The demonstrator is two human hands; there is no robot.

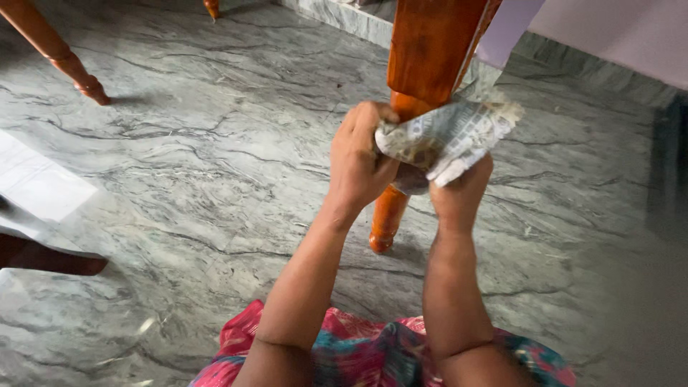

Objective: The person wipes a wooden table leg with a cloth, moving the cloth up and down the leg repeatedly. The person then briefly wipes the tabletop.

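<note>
Both hands grip a crumpled sheet of newspaper (451, 136) wrapped against a glossy orange-brown turned wooden leg (423, 64). Left hand (358, 161) fingers curled tight on the paper's left edge; right hand (459, 190) clamps it from below, fingers hidden. Open grey veined marble floor (186, 165) lies all around. Another leg (54, 50) stands well apart at upper left. Stone skirting (337, 14) edges the wall behind.
</note>
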